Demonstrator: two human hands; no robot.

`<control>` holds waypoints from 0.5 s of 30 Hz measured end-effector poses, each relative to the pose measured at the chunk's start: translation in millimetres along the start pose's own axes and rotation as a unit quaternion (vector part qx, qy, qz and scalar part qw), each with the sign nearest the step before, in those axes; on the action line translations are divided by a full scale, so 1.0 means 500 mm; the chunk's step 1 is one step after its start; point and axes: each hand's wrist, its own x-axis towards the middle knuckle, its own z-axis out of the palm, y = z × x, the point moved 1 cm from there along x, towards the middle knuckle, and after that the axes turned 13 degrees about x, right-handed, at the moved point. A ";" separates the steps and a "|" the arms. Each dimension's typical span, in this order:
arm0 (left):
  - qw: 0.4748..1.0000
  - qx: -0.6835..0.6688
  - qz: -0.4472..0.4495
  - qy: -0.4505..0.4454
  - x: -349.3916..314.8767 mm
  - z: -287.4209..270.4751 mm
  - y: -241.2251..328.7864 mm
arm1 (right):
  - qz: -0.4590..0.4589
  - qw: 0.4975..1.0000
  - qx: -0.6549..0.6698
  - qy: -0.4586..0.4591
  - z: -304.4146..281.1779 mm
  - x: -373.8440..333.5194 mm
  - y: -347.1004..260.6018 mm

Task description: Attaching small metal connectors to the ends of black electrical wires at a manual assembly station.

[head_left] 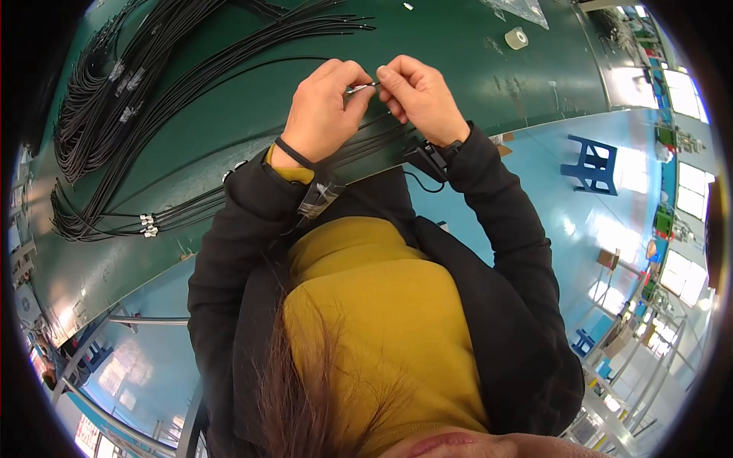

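Note:
My two hands meet above the near part of the green table, their fingertips nearly touching. The thumb and index finger of my left hand [322, 107] are closed on the end of a thin black cable, where a small pale, shiny piece [360, 88] shows. My right hand [426, 101] pinches the same dark tip from the other side. Fingers hide most of this cable end, so its exact form cannot be told. Below my hands, several black cables [366, 143] run along the table's near edge, partly covered by my left wrist.
A large looped bundle of black cables [95, 122] lies at the left, with white tags [148, 225] on some cables nearer. Far right on the green table [458, 46] are a tape roll [517, 38] and a clear plastic bag [525, 9]. A blue stool [594, 165] stands on the blue floor.

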 end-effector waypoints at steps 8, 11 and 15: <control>0.976 0.197 -0.060 -0.069 -0.115 -0.181 -0.150 | -0.042 0.973 -0.225 -0.006 -0.073 0.027 0.042; 0.948 0.290 -0.104 -0.081 -0.203 -0.322 -0.223 | -0.024 0.964 -0.263 0.016 -0.098 0.024 0.040; 0.925 0.330 -0.163 -0.092 -0.305 -0.454 -0.273 | -0.071 0.930 -0.360 -0.012 -0.095 0.027 0.041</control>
